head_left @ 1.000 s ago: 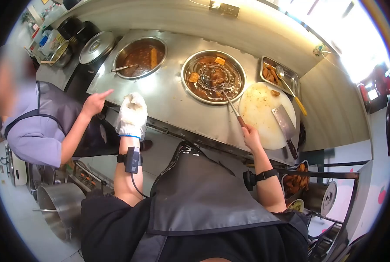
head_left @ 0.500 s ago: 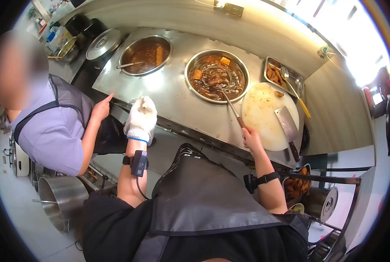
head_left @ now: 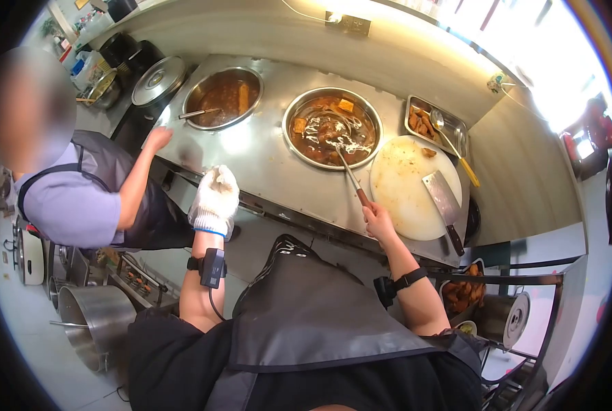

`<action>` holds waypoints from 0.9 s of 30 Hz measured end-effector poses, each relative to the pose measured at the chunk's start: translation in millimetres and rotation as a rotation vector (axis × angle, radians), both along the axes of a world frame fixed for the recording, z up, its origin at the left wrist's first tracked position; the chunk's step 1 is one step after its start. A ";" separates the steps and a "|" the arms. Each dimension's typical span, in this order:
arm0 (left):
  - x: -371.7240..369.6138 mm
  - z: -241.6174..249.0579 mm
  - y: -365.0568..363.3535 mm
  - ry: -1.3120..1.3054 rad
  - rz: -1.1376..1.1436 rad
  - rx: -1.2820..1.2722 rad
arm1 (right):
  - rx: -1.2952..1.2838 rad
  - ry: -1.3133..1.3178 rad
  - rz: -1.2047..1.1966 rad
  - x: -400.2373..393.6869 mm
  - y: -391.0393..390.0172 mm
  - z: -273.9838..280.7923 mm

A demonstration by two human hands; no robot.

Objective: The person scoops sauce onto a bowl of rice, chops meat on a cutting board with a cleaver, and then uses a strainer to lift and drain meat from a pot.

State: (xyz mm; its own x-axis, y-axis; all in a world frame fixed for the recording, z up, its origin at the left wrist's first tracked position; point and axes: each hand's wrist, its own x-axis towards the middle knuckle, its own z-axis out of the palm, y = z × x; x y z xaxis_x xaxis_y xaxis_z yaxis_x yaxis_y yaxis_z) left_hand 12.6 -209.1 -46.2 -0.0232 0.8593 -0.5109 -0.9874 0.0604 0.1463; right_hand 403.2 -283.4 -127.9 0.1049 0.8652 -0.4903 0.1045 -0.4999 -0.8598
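My right hand (head_left: 380, 223) is closed around the brown handle of a long metal utensil (head_left: 351, 176). Its lower end dips into the dark broth of the middle round pot (head_left: 287, 137), so its head is hidden. Yellowish-brown chunks (head_left: 346, 105) float near that pot's edge, and pale streaks of foam swirl on the broth. In a white knitted glove, my left hand (head_left: 214, 197) hovers by the counter's front edge with its fingers curled in; nothing shows in it. A round white cutting board (head_left: 403, 188) lies right of the pot, with a cleaver (head_left: 443, 198) resting on it.
Left along the steel counter (head_left: 251, 175), a second pot (head_left: 260, 89) of broth has a utensil leaning in it. A metal tray (head_left: 410, 103) with brown food and a yellow-handled spoon (head_left: 462, 161) is at back right. A co-worker's hand (head_left: 158, 139) is at the left.
The co-worker's hand has drawn back to the left and its finger no longer points out. The foam swirls have shifted around the utensil in my right hand. My view has tilted slightly.
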 end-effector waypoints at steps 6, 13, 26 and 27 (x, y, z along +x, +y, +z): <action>-15.8 -13.4 3.1 -0.031 -0.008 0.036 | -0.031 0.120 -0.014 -1.4 -1.3 1.5; -14.4 -9.5 1.8 -0.035 0.032 0.019 | -0.016 0.118 -0.004 -5.4 -0.3 -4.3; -8.6 -0.5 -3.6 -0.072 0.038 0.053 | -0.025 0.190 -0.033 -10.9 0.1 6.0; -6.6 3.4 -4.1 -0.063 0.057 0.009 | -0.024 0.191 -0.029 -9.3 1.4 4.5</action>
State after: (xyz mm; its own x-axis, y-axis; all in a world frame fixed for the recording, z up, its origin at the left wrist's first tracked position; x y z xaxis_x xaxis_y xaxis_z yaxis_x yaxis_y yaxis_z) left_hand 6.0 -213.2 -42.8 -0.0408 0.8621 -0.5051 -0.9964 0.0024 0.0846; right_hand 393.9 -282.0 -123.5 0.0326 0.8510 -0.5241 -0.0744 -0.5209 -0.8504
